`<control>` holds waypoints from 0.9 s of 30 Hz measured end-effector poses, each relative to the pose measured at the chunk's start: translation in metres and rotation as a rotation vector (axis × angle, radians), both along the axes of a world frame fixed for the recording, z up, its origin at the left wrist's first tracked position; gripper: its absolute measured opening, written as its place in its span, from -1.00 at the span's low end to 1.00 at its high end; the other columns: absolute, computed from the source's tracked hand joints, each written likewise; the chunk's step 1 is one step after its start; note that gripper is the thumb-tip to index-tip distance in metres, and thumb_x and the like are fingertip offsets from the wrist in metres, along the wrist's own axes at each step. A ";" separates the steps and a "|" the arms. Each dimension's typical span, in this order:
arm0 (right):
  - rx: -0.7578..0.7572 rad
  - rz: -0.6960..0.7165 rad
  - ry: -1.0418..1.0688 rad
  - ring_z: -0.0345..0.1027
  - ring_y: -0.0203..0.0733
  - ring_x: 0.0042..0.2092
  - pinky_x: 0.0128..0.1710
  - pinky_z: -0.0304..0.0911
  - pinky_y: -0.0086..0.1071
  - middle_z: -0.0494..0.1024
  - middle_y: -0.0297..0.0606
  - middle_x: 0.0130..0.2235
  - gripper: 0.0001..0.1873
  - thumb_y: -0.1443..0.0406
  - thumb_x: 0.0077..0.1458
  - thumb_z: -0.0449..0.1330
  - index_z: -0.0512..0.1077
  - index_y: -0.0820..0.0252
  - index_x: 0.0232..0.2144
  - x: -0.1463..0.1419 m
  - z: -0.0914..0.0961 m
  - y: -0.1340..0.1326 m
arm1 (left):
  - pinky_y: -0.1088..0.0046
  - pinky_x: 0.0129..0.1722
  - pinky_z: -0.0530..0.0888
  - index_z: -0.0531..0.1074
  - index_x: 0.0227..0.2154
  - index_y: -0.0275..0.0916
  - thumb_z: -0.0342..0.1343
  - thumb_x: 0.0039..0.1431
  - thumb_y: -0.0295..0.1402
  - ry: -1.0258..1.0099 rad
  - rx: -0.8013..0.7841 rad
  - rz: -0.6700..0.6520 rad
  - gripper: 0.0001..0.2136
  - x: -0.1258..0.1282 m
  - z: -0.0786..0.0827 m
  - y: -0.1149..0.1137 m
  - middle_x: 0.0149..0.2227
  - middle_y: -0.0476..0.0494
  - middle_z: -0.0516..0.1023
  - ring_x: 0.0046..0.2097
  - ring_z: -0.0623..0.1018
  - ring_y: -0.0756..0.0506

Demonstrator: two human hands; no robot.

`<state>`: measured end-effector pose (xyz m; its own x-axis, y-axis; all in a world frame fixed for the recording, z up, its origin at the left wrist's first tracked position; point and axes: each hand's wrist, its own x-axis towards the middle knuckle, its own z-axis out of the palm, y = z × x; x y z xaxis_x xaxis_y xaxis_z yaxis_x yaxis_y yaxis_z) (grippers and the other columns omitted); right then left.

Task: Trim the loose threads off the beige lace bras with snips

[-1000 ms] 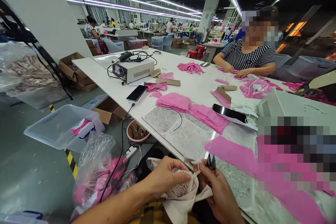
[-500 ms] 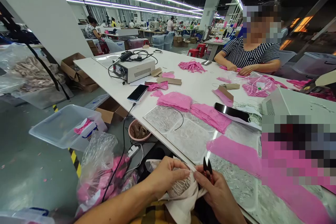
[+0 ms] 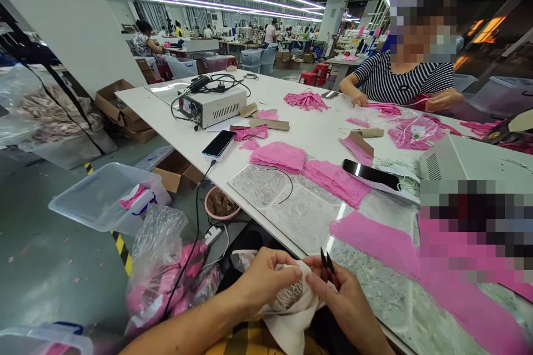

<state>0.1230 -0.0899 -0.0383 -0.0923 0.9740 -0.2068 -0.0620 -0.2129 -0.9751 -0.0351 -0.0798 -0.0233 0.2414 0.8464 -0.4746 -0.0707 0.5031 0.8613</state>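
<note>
Down at the near edge of the worktop [image 3: 291,133], the left hand [image 3: 266,280] is curled around a bunched piece of beige lace fabric [image 3: 291,302], fingers closed on it. The right hand [image 3: 339,297] pinches the same cloth at its top and also grips a small pair of thread snips [image 3: 327,263], blades pointing up; whether the blades are parted is hard to make out from here. The fabric sits in the lap, just below the worktop's edge. On the worktop ahead lie a pink lace panel [image 3: 370,238], stacked pink pieces [image 3: 278,156], a black phone [image 3: 370,173] and a white control box [image 3: 212,106]. Across the worktop a person in a striped top [image 3: 402,83] handles pink pieces. On the floor to the left stand a clear bin [image 3: 104,202] and a plastic bag of pink fabric [image 3: 162,277].
</note>
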 end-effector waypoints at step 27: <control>-0.285 0.030 0.251 -0.05 -0.46 -0.63 -0.69 -0.15 -0.57 0.19 -0.51 -0.64 -0.61 0.08 -0.25 0.37 0.36 0.25 -0.52 -0.007 -0.005 0.000 | 0.52 -0.51 0.15 0.48 -0.61 -0.34 0.30 -0.31 -0.17 -0.131 -0.039 0.035 -0.70 0.002 -0.005 -0.002 -0.65 0.04 0.35 -0.56 0.25 0.05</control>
<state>0.1156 -0.0901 -0.0429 -0.2027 0.8766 -0.4365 -0.2812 -0.4791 -0.8315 -0.0334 -0.0817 -0.0287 0.2743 0.8369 -0.4737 -0.1992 0.5314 0.8234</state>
